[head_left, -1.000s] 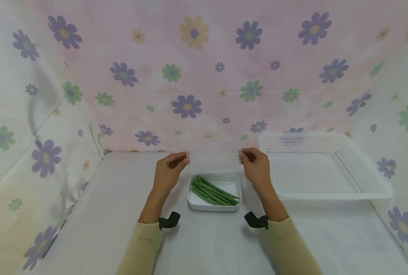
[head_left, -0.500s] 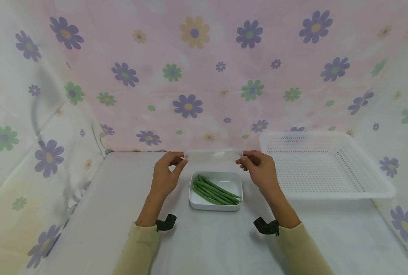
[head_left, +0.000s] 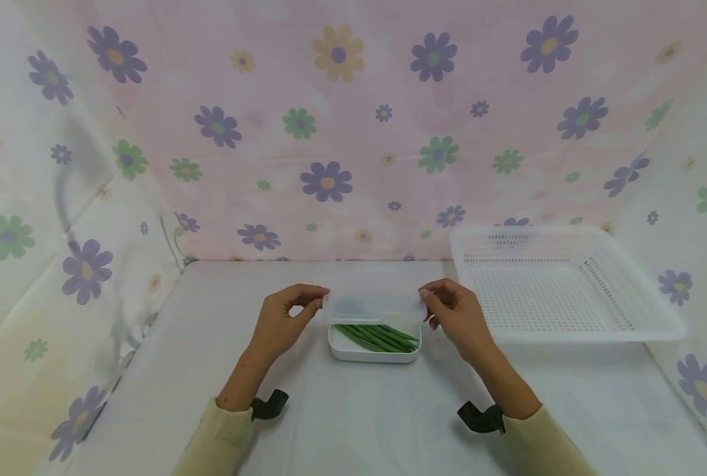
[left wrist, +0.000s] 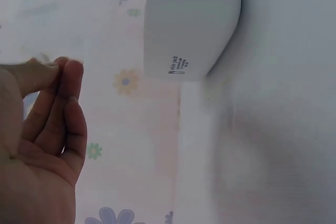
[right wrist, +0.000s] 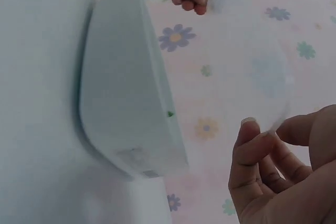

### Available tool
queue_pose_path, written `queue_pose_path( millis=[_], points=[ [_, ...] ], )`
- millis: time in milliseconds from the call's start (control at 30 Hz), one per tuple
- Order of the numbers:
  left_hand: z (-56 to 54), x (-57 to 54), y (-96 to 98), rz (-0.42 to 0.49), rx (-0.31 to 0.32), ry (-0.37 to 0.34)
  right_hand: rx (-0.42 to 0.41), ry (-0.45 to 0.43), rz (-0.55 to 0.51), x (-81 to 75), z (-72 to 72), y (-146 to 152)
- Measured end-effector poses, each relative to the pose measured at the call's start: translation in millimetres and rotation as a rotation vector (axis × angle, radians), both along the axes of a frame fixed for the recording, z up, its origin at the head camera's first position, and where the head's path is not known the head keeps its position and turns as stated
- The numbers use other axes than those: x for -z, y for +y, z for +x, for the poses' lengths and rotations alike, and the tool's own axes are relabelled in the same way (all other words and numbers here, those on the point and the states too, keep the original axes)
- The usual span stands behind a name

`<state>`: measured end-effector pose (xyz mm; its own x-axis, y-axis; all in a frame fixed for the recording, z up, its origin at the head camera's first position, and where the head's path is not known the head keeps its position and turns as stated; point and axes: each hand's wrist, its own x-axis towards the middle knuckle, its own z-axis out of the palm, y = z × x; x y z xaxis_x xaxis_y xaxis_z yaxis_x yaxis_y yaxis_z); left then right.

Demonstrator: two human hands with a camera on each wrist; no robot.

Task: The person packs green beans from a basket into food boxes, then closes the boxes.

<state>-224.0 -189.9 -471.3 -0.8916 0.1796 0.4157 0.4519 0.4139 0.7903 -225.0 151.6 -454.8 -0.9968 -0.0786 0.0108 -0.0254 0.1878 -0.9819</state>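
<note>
Between my two hands is a clear plastic lid [head_left: 374,305], tilted above the far half of a small white container [head_left: 374,357]. Green beans [head_left: 379,337] lie in the container, their far part covered by the lid in the head view. My left hand [head_left: 284,320] pinches the lid's left edge between thumb and fingers. At the opposite edge, my right hand [head_left: 457,314] pinches it the same way. The right wrist view shows the see-through lid [right wrist: 252,72] raised beside the container's rim, with the right hand [right wrist: 283,166] at its corner.
To the right stands a large white perforated basket [head_left: 526,304] on the white table [head_left: 365,423]. A flowered cloth [head_left: 353,132] hangs behind and along both sides. Black camera mounts [head_left: 481,418] sit on both wrists.
Both hands have brought the lid down and nearer, from upright behind the container to tilted over its far half. The container and basket have stayed in place.
</note>
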Motion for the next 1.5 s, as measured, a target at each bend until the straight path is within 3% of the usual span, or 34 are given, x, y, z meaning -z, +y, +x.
queue_pose_path(
  millis=[167,433,633,900,1500],
  points=[
    [3.5,5.2,-2.2,0.057,0.040,-0.103,-0.032,0.007,0.082,3.8,7.1,-3],
    [3.5,5.6,2.4,0.082,-0.025,-0.411,0.001,-0.001,0.242,4.1,12.0,-6],
    [6.3,5.4,10.9,0.104,-0.093,-0.514,0.019,-0.006,0.290,8.7,11.6,-6],
    [8.7,4.4,14.3,0.106,-0.088,-0.558,0.049,0.007,0.324,8.4,10.1,-6],
    [8.2,10.6,15.4,0.053,-0.125,-0.548,0.053,-0.066,0.403,16.0,7.4,-10]
  ],
)
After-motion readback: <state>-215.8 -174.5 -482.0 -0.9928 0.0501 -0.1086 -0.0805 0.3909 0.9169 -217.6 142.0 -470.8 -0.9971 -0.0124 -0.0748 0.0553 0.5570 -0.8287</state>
